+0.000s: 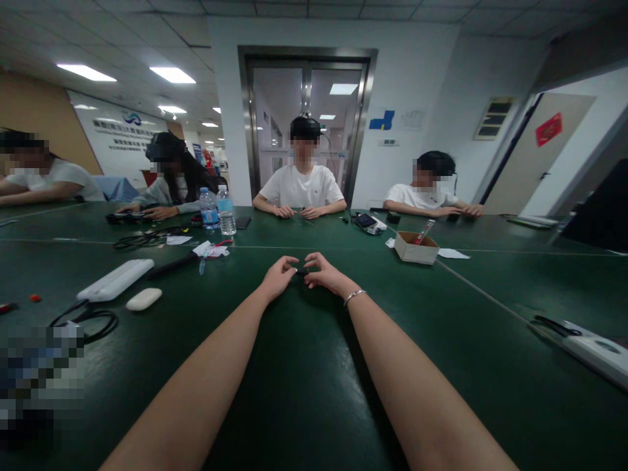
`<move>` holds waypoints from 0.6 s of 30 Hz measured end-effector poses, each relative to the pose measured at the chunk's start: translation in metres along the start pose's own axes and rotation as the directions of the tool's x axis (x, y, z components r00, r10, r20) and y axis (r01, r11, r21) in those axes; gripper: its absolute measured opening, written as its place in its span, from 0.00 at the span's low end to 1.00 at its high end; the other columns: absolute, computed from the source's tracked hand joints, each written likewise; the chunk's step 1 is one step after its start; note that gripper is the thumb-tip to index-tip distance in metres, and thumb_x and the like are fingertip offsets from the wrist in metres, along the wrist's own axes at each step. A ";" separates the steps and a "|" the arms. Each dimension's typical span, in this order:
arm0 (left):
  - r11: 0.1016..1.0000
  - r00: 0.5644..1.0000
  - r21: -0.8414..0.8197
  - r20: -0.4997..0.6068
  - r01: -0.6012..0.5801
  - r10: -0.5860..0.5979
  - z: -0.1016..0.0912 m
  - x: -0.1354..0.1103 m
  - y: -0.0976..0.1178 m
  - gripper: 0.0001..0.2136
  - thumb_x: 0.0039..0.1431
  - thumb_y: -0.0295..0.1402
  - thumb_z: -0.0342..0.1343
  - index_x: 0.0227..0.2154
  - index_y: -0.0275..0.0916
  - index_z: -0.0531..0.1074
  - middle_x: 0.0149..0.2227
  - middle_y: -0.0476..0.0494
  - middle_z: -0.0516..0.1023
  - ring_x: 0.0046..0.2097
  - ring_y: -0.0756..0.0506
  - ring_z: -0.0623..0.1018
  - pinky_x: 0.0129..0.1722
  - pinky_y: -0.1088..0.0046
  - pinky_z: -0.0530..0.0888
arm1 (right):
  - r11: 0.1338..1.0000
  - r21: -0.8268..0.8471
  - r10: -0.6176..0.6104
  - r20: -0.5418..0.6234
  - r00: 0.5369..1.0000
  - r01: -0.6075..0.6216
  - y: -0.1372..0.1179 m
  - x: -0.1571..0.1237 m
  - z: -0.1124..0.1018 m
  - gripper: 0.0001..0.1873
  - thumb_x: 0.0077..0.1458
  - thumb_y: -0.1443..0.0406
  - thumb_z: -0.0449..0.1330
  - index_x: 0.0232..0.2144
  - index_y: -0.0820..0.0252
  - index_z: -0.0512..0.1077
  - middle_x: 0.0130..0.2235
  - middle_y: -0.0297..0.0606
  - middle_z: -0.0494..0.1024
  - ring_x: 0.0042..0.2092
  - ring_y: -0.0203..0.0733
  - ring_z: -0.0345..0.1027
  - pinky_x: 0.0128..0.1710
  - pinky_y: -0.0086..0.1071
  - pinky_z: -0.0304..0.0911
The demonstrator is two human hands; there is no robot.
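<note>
Both my arms reach forward over the dark green table (304, 392). My left hand (277, 275) and my right hand (324, 271) meet at the table's middle, fingertips pinched together on a small dark object (301, 271) too small to name. A thin bracelet (354, 296) circles my right wrist. Both hands rest low on the table top.
A white power strip (116, 279) and a white oval case (144, 299) lie to the left, with black cables (88, 320). Two water bottles (218, 210) stand farther back. A small cardboard box (416, 248) sits to the right. Several people sit around the far side of the table.
</note>
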State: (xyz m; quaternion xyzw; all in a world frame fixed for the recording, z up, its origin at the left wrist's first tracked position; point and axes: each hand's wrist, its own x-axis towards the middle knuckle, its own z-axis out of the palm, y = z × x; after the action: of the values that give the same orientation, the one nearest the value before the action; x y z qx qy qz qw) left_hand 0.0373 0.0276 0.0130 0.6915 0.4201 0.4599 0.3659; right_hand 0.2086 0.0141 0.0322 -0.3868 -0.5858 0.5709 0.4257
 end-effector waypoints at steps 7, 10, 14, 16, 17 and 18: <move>1.000 1.000 0.014 0.020 0.003 -0.003 -0.001 0.000 -0.002 0.13 0.51 0.30 0.50 0.41 0.39 0.68 0.27 0.50 0.67 0.26 0.52 0.67 0.27 0.77 0.65 | 1.000 0.001 0.016 -0.007 1.000 -0.016 0.000 0.001 -0.001 0.19 0.48 0.76 0.60 0.39 0.57 0.57 0.31 0.29 0.67 0.20 0.30 0.67 0.16 0.22 0.66; 1.000 1.000 0.015 0.017 0.011 -0.012 -0.001 0.000 -0.001 0.13 0.51 0.30 0.49 0.42 0.39 0.68 0.26 0.50 0.67 0.26 0.52 0.67 0.27 0.77 0.65 | 0.999 0.022 0.032 0.010 0.999 -0.033 0.001 0.001 -0.001 0.17 0.50 0.74 0.59 0.39 0.58 0.58 0.30 0.30 0.68 0.21 0.32 0.68 0.17 0.23 0.67; 1.000 1.000 0.010 0.015 0.015 -0.015 -0.001 0.001 -0.002 0.13 0.50 0.30 0.50 0.41 0.38 0.68 0.25 0.51 0.67 0.25 0.52 0.66 0.26 0.77 0.64 | 1.000 0.013 0.025 0.066 0.997 -0.026 0.003 0.003 -0.003 0.14 0.50 0.75 0.57 0.38 0.61 0.59 0.25 0.29 0.68 0.19 0.31 0.67 0.17 0.22 0.66; 0.999 0.999 0.019 0.039 0.035 -0.036 -0.001 0.001 -0.001 0.12 0.51 0.31 0.48 0.39 0.38 0.69 0.23 0.51 0.67 0.24 0.52 0.66 0.25 0.78 0.63 | 1.000 0.013 -0.002 0.077 0.997 0.001 0.004 0.003 -0.003 0.16 0.47 0.78 0.57 0.38 0.62 0.61 0.25 0.28 0.69 0.20 0.30 0.66 0.18 0.21 0.66; 0.998 0.997 0.026 0.059 0.050 -0.051 -0.001 0.001 -0.001 0.12 0.52 0.31 0.47 0.39 0.37 0.70 0.22 0.51 0.66 0.23 0.52 0.66 0.24 0.78 0.63 | 1.000 0.015 -0.005 0.091 0.996 0.003 0.004 0.003 -0.004 0.15 0.47 0.78 0.57 0.37 0.63 0.62 0.25 0.29 0.69 0.20 0.30 0.67 0.18 0.21 0.66; 0.998 0.995 0.031 0.081 0.063 -0.065 -0.001 0.001 0.000 0.13 0.53 0.32 0.45 0.38 0.36 0.70 0.20 0.51 0.66 0.22 0.52 0.65 0.23 0.78 0.62 | 1.000 0.019 -0.004 0.108 0.994 0.002 0.003 0.002 -0.004 0.14 0.47 0.79 0.57 0.36 0.64 0.64 0.25 0.30 0.70 0.21 0.30 0.67 0.19 0.20 0.66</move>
State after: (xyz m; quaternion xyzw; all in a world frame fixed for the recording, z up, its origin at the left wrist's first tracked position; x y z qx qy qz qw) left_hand 0.0360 0.0289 0.0134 0.7011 0.4331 0.4131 0.3876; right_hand 0.2114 0.0175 0.0289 -0.3503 -0.6032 0.5959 0.3979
